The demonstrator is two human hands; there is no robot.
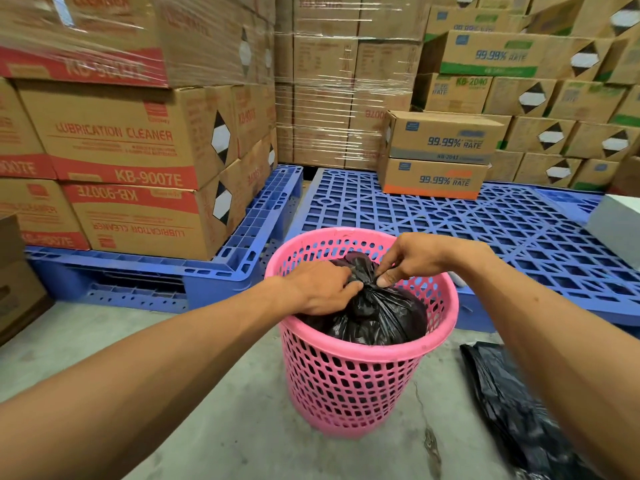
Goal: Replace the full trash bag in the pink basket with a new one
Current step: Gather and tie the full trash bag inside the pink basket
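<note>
Both hands pinch the knot of the black trash bag (374, 313) in the pink basket (360, 379), lower centre.

Left hand (322, 289) and right hand (408, 259) fingers clamp the gathered neck; cartons (131, 140) at left read "LUBRICATION CLEANER", "KB-9007E".

Under both hands the pink basket (360, 375) is showing a lattice of small holes, and the full trash bag (374, 317) inside it is gleaming glossy black. Beyond the hands, blue grid-patterned pallets (450, 223) are carrying brown cardboard boxes (131, 143) banded in red with red lettering. Right of the right forearm, a second black bag (512, 403) is lying on grey concrete floor (207, 410).
</note>
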